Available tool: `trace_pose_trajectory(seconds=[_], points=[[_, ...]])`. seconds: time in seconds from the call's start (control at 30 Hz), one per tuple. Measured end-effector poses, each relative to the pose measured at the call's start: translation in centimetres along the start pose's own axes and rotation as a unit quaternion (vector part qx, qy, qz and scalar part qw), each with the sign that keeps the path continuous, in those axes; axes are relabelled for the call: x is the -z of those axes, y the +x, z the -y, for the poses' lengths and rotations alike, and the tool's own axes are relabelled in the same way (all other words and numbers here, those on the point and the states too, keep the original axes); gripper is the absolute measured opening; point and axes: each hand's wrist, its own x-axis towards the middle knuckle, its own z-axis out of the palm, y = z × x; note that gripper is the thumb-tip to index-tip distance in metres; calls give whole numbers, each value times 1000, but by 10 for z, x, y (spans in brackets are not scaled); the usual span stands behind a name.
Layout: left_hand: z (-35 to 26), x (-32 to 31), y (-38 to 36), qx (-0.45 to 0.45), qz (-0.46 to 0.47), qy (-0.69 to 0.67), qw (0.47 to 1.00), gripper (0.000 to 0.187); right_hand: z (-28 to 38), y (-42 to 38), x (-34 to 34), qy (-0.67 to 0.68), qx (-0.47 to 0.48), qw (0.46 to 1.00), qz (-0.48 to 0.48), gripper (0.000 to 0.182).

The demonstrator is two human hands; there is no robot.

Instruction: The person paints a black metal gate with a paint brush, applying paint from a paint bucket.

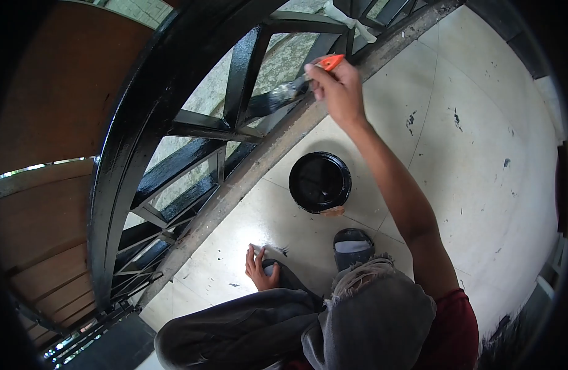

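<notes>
My right hand (344, 97) is closed around the orange handle of a paintbrush (286, 92). Its dark, paint-coated bristles point left and overlap the black metal frame (241, 74) low down, near the concrete ledge. Below that hand, on the pale floor, stands a round tub of black paint (320, 180), with a brownish piece at its near rim. My left hand (260, 269) is open, fingers apart, down beside my left foot and close over the floor.
A concrete ledge (259, 155) runs diagonally along the foot of the frame. Brown panels (56, 86) fill the left side. Black paint marks (411, 122) dot the tiled floor (463, 185). My right sandal (353, 248) is just below the tub. A whitish cloth (352, 21) hangs on the frame at the top.
</notes>
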Motion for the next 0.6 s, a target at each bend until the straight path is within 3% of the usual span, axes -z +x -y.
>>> trace_pose_trajectory(seconds=[0.13, 0.17, 0.27, 0.33, 0.4, 0.47, 0.53, 0.6], points=[[2, -1, 0, -5, -4, -8, 1000, 68, -2, 20, 33, -271, 110, 956, -9, 16], [2, -2, -1, -4, -3, -9, 1000, 68, -1, 21, 35, -273, 110, 956, -9, 16], [-5, 1, 0, -8, -3, 1, 1000, 67, 23, 13, 15, -235, 156, 959, 6, 16], [0, -1, -1, -6, -1, -2, 1000, 67, 28, 5, -3, -1, 47, 998, 47, 24], [2, -1, -1, -5, -4, -6, 1000, 68, 13, 6, -4, 1, 37, 998, 56, 23], [-1, -1, -1, 0, -1, 4, 1000, 68, -3, 17, 12, -102, 33, 994, 34, 25], [-1, 0, -1, 0, -4, 4, 1000, 68, -8, 26, 25, -228, 118, 966, -6, 20], [-2, 0, -1, -1, -3, 2, 1000, 68, 4, 30, 33, -329, 151, 932, 26, 21]])
